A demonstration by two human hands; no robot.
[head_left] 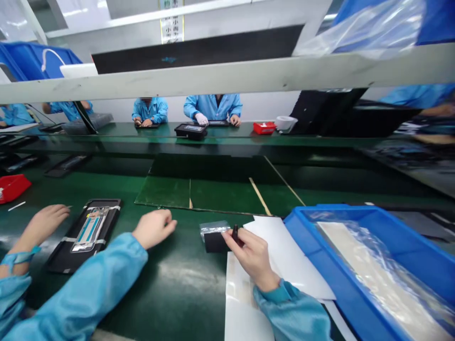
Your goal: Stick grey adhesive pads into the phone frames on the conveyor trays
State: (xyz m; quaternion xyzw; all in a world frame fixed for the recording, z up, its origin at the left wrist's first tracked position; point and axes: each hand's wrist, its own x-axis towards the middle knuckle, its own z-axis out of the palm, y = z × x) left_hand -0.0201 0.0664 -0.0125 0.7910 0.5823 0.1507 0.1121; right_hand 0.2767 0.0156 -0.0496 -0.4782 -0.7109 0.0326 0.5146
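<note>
My right hand [253,255] is closed, thumb and fingers pinching the edge of a small black sheet [215,242] with crinkled clear film along its top. A short dark stick-like thing [235,233] stands up between the same fingers; its kind is unclear. My left hand [153,229] is curled closed above the green bench, with nothing visible in it. Left of that hand lies a phone-like device [91,229] with exposed inner parts, strapped by pale bands onto a black tray [64,260]. White sheets [245,303] lie beneath and beside my right hand.
Another person's hand [46,225], with a blue wrist strap, reaches in at far left near a red bin [13,187]. At right stands a blue bin [320,265] holding plastic-wrapped pale pieces. A shelf rail [227,80] crosses above; several co-workers sit opposite.
</note>
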